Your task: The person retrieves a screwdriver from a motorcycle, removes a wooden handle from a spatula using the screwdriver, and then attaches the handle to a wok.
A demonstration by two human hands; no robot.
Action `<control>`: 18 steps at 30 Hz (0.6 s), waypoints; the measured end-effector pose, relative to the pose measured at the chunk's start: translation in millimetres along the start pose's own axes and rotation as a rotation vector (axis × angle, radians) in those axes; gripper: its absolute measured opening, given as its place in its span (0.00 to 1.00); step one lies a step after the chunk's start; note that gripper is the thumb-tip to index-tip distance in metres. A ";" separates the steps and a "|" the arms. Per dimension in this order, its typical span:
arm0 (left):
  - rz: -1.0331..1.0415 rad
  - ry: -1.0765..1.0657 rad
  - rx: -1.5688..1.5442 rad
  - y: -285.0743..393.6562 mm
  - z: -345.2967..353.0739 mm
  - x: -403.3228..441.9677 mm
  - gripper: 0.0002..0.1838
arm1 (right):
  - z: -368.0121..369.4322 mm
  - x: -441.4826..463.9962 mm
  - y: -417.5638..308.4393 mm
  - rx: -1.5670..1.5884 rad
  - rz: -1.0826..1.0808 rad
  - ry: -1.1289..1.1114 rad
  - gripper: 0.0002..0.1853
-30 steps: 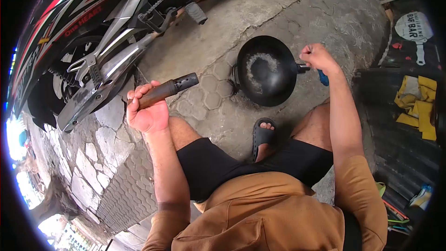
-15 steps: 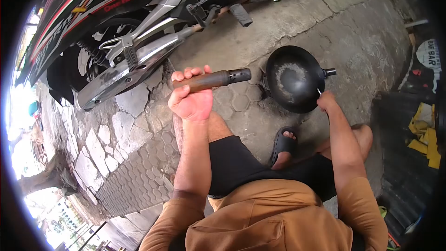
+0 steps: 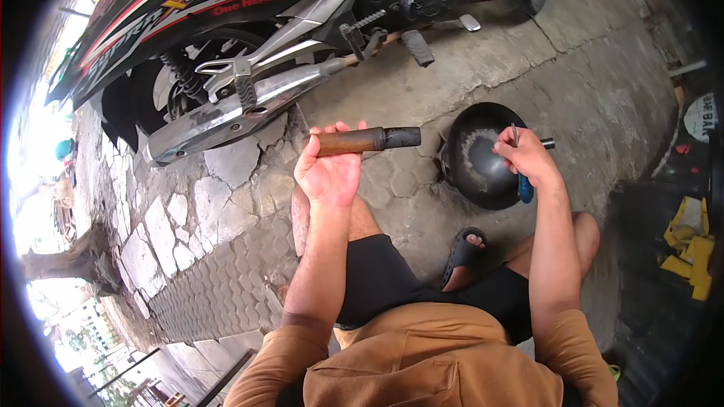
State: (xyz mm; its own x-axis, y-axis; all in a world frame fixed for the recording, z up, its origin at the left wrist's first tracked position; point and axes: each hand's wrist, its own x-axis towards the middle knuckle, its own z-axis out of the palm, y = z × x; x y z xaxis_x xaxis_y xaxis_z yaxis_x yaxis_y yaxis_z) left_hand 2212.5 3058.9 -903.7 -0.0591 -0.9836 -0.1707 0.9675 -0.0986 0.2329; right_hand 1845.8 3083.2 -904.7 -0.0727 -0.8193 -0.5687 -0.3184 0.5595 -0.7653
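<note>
Across the palm of my left hand (image 3: 330,166) lies a rusty metal tube (image 3: 351,142), brown at the held end, with a black, narrower end pointing right. Fingers and thumb close round its brown part. My right hand (image 3: 528,157) is pinched on a small tool with a blue handle (image 3: 525,188); the handle hangs below the palm and a thin metal tip shows above the fingers. Beneath and left of that hand, a black wok (image 3: 483,173) rests on the ground, its short handle (image 3: 548,143) pointing right. The tool and the tube are apart.
A red and black motorcycle (image 3: 249,11) stands at the upper left, its silver exhaust (image 3: 226,117) low to the paving. My sandalled foot (image 3: 464,252) is below the wok. Yellow and grey cloth (image 3: 690,245) lies at the right. A tree trunk (image 3: 72,260) is at far left.
My right hand has risen from the wok's lower edge to over its right side. The tube has turned in my left hand, its holes now out of sight. The view has shifted.
</note>
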 end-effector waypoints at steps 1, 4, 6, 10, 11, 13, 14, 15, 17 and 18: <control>0.011 -0.010 0.001 2.4 1.2 -2.4 0.06 | 3.6 2.4 -9.1 0.013 -0.046 -0.063 0.03; 0.067 -0.012 -0.007 9.9 10.0 -12.1 0.06 | 15.7 -1.8 -44.2 0.116 -0.155 -0.205 0.03; 0.107 -0.041 0.015 16.3 16.0 -18.9 0.06 | 19.7 -0.7 -60.0 0.138 -0.202 -0.280 0.03; 0.207 -0.003 0.062 34.7 51.7 -39.7 0.09 | 25.9 -2.8 -92.1 0.361 -0.211 -0.486 0.04; 0.227 0.042 0.054 42.6 69.4 -48.6 0.09 | 28.8 -9.9 -100.6 0.432 -0.211 -0.504 0.04; 0.274 0.121 0.094 65.0 114.8 -67.0 0.11 | 29.2 -33.6 -122.9 0.510 -0.183 -0.573 0.06; 0.307 0.135 0.095 80.0 140.2 -76.0 0.11 | 26.7 -50.8 -134.7 0.534 -0.142 -0.621 0.06; 0.323 0.168 0.104 95.5 166.2 -88.6 0.12 | 24.0 -70.4 -147.7 0.549 -0.085 -0.635 0.06; 0.341 0.205 0.108 128.9 211.0 -114.1 0.16 | 14.0 -111.0 -179.6 0.540 0.000 -0.645 0.06; 0.374 0.204 0.098 142.9 235.1 -126.4 0.16 | 6.9 -130.3 -198.2 0.515 0.024 -0.644 0.05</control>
State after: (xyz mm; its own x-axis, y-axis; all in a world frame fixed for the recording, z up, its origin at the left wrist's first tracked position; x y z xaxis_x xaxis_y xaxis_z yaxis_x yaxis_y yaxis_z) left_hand 2300.4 3133.6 -623.9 0.3499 -0.9053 -0.2407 0.8846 0.2348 0.4028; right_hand 1924.9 3080.0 -681.0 0.5324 -0.6616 -0.5280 0.1608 0.6914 -0.7043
